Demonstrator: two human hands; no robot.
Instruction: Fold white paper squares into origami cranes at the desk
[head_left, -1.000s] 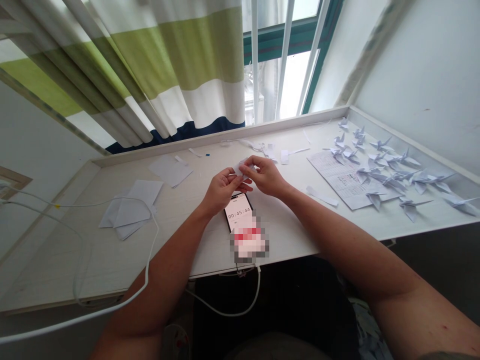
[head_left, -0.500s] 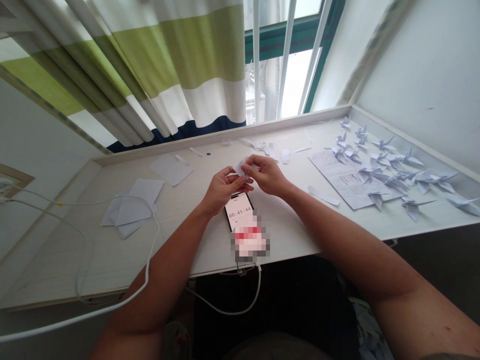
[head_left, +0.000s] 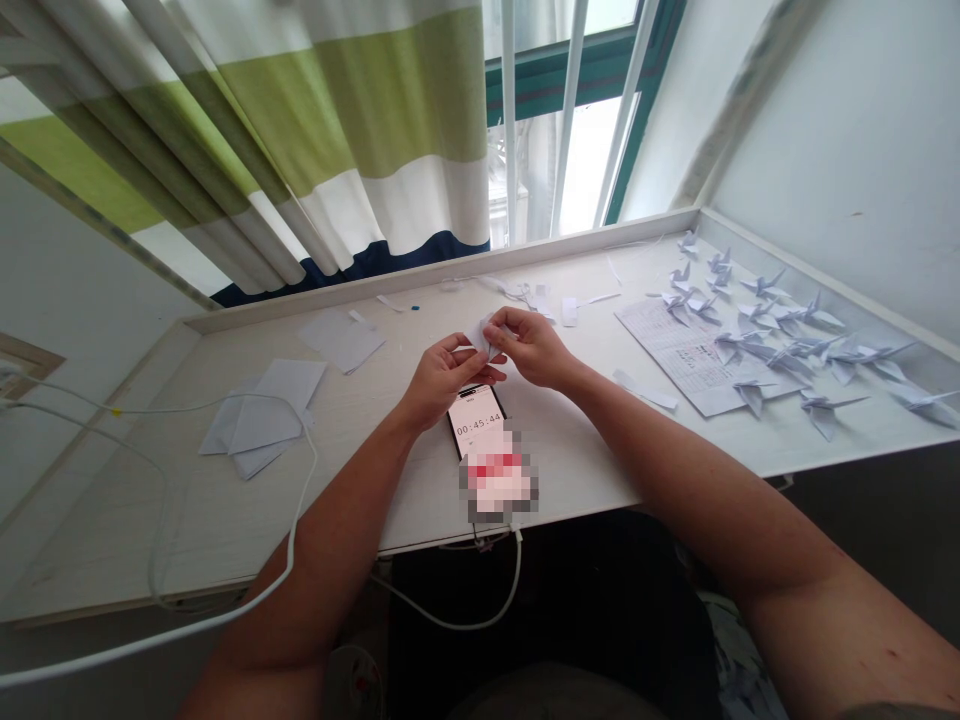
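Observation:
Between both hands is a small piece of folded white paper [head_left: 480, 332], held above the desk just beyond the phone. My left hand [head_left: 442, 375] grips its lower left side, thumb on top and fingers beneath. My right hand [head_left: 531, 348] pinches the paper's right side between thumb and forefinger. The fingers cover much of the paper, so its exact folds cannot be made out. A phone [head_left: 480, 425] showing a timer lies below the hands, its lower part blurred out. Several folded paper cranes [head_left: 761, 315] stand at the right of the desk.
A printed sheet [head_left: 667, 360] lies under some of the cranes. Loose white sheets [head_left: 262, 405] and another paper stack [head_left: 341, 340] are at the left. Paper strips [head_left: 645, 390] and scraps lie about the white desk [head_left: 570, 460]. A white cable [head_left: 311, 480] crosses the left side.
The right fingers have shifted slightly on the paper, and a folded edge now shows beneath them. Both hands stay in nearly the same place; the view has moved a little.

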